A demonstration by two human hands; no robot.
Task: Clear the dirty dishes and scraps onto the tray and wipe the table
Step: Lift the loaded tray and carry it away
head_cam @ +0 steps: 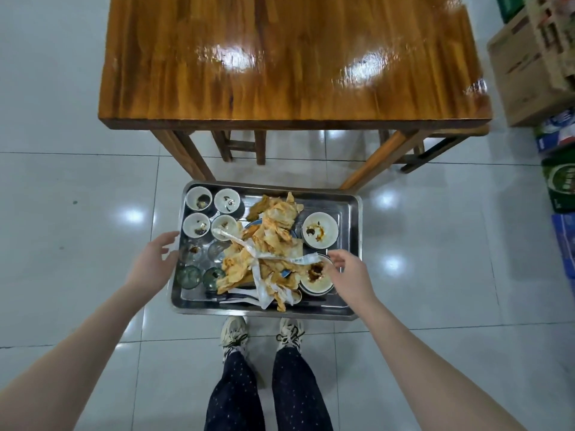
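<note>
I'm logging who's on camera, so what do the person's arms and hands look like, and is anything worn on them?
The left hand and right hand wear no gloves, and no ring, watch or bracelet shows. The left forearm and right forearm are uncovered right to the frame edge, with no sleeve in view.

Bright, even overhead light, with hard glare and wide-angle bending.
White glare patches sit on the glossy wooden surface (pixel 174 76) and appear again as round reflections on the pale tiled floor (pixel 77 259). The steel tray (pixel 351 209) gleams along its rim. Shadows are soft and short, pooling under the surface and beside the shoes (pixel 233 331). Straight edges bow outward toward the frame borders. The cartons (pixel 525 66) at the right edge are smeared by blur, while the centre is fairly sharp.
</note>
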